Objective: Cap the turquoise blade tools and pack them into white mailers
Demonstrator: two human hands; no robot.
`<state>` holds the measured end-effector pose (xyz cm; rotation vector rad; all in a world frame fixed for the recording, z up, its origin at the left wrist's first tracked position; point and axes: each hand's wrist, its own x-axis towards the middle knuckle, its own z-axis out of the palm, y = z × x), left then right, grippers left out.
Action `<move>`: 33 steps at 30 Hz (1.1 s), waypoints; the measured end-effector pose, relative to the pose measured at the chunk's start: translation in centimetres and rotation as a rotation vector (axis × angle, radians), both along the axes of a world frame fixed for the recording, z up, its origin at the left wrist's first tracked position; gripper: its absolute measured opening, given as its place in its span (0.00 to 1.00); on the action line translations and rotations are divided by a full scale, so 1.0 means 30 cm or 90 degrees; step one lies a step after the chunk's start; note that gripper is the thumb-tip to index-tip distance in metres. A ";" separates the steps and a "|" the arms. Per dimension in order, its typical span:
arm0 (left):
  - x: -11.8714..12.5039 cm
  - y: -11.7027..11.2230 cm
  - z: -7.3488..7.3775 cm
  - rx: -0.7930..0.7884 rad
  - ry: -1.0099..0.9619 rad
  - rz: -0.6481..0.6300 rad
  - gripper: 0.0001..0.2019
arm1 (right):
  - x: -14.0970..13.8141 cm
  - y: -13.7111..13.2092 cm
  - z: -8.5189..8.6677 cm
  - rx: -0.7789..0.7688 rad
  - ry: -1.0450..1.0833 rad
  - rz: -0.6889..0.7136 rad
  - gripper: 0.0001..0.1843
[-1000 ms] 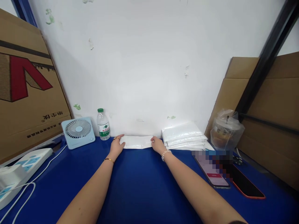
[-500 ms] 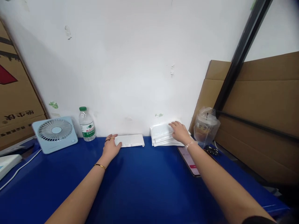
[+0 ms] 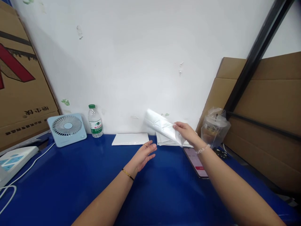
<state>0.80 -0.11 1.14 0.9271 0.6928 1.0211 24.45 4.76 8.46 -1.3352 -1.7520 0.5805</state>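
Observation:
My right hand pinches a shiny, flat white plastic packet by its right end. It is raised in the air and tilted, its far end higher and blurred. Below it, partly covered, a stack of similar white packets lies on the table against the wall. My left hand hovers over the blue table, fingers apart and holding nothing, below and left of the raised packet. Just beyond it lies a flat white packet on the table by the wall.
A light blue fan and a water bottle stand at the left, near a white power strip with cables. At the right are a phone and a bagged drink cup. Cardboard flanks the blue table.
My right hand has lifted a packet off the stack. My left hand has let go of the flat packet by the wall and moved right. The view has shifted slightly.

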 end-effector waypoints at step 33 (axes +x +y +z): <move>0.003 -0.027 0.249 0.323 -0.278 0.537 0.14 | -0.300 -0.063 -0.382 -0.215 0.472 -0.083 0.20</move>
